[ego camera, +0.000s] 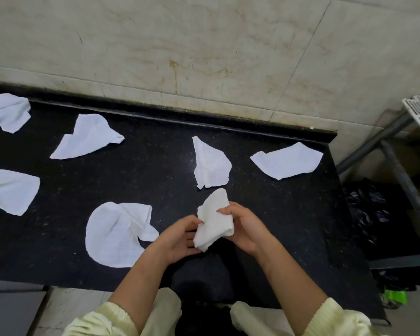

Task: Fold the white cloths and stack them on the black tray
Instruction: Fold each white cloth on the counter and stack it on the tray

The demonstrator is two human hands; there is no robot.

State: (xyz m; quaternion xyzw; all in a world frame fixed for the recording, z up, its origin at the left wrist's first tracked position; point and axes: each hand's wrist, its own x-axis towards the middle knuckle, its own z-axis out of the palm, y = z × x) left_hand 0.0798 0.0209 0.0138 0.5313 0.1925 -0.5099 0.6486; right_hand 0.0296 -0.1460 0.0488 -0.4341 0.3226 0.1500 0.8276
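Observation:
A crumpled white cloth (214, 220) is held between both hands above the black counter (155, 170). My left hand (177, 238) cups it from below and the left, fingers curled against it. My right hand (243, 226) grips its right side, thumb on top. Several other white cloths lie spread on the counter: one (118, 232) just left of my hands, one (210, 164) beyond them, one (286, 161) at the far right, one (87, 137) at the back left. No black tray is in view.
More white cloths lie at the left edge (7, 190) and back left corner (6, 111). A tiled wall (204, 44) rises behind the counter. A metal rack (398, 141) and a black bag (371, 209) stand to the right of the counter.

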